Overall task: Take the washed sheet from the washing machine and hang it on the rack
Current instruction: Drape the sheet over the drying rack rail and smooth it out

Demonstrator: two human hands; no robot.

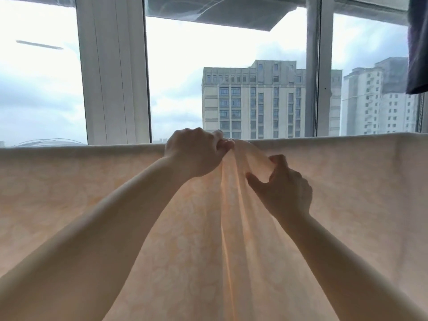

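A pale peach sheet point(69, 193) with a faint floral pattern hangs across the whole width of the view, its top edge draped over a rack bar that the cloth hides. My left hand point(194, 154) grips a bunched fold of the sheet at the top edge, near the middle. Just below and to the right, my right hand point(284, 188) pinches the same gathered fold between thumb and fingers. Long creases run down from the bunch toward me.
Behind the sheet stands a large window with white frames point(113, 72), with tall buildings point(252, 100) outside. A dark garment point(418, 45) hangs at the upper right edge.
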